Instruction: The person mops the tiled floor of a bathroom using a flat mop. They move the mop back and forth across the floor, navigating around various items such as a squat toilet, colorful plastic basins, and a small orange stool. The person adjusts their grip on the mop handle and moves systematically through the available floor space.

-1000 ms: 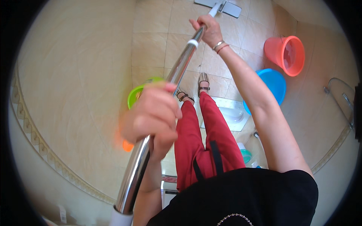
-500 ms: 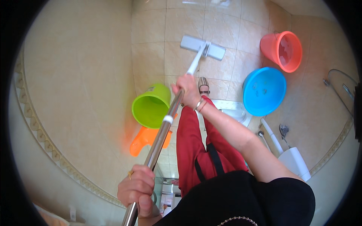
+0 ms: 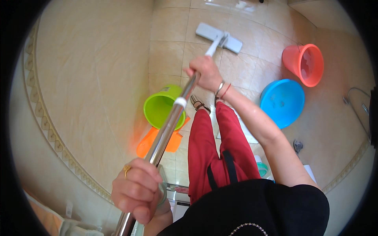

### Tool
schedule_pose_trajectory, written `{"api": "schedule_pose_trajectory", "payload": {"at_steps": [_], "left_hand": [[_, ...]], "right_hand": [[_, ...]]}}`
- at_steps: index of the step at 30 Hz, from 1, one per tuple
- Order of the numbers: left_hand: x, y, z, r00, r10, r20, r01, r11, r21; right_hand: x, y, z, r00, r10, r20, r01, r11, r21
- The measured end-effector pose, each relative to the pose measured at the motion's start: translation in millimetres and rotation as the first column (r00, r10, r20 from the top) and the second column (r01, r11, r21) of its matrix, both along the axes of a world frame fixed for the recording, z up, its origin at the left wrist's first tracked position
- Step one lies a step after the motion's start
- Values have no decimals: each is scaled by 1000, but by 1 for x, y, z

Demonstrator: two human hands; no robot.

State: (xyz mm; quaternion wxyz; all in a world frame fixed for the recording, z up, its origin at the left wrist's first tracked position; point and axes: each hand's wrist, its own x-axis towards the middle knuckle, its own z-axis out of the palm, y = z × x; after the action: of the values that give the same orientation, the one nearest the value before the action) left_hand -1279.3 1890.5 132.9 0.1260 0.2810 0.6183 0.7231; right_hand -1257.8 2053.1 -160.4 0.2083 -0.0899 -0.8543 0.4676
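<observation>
A flat mop (image 3: 172,119) with a shiny metal pole runs slantwise through the view from bottom left to upper middle. Its pale grey, plate-like head (image 3: 208,32) lies on the tiled floor ahead of my feet. Low on the pole, my left hand (image 3: 136,190) is wrapped round the metal, a gold ring on one finger. Farther up, my right hand (image 3: 205,72) grips the pole near its white lower section, with a bracelet and red cord at the wrist. The pole passes in front of a green bucket (image 3: 163,108).
An orange plastic stool-like piece (image 3: 147,143) lies by the green bucket, against the left wall. To the right are a blue basin (image 3: 282,103) and a red bucket (image 3: 303,65), apparently with liquid inside. A shower hose (image 3: 350,112) hangs at the right wall.
The mop head has slid farther forward over the tiles, and both hands have moved with the pole. My left foot now shows in front, beside the right one. The whole view has shifted somewhat.
</observation>
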Motion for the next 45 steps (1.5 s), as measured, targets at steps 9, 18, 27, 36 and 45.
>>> {"api": "schedule_pose_trajectory", "payload": {"at_steps": [9, 18, 27, 36, 45], "left_hand": [[-34, 30, -90, 990, -42, -136, 30, 996, -84], [0, -24, -62, 994, 97, -53, -104, 980, -170], [63, -79, 20, 960, 241, 142, -189, 933, -306], [49, -88, 24, 949, 291, 125, -282, 956, -85], [24, -100, -39, 953, 278, -118, -295, 941, -166]], "right_hand": [[-101, 76, -53, 990, 72, 124, -75, 997, 20], [-60, 9, -52, 987, 160, 34, -162, 985, 61], [55, -99, 5, 911, 314, 266, -267, 943, -198], [31, -109, 14, 881, 422, 213, -387, 903, -186], [-93, -118, -37, 923, 383, -41, -386, 915, -117]]}}
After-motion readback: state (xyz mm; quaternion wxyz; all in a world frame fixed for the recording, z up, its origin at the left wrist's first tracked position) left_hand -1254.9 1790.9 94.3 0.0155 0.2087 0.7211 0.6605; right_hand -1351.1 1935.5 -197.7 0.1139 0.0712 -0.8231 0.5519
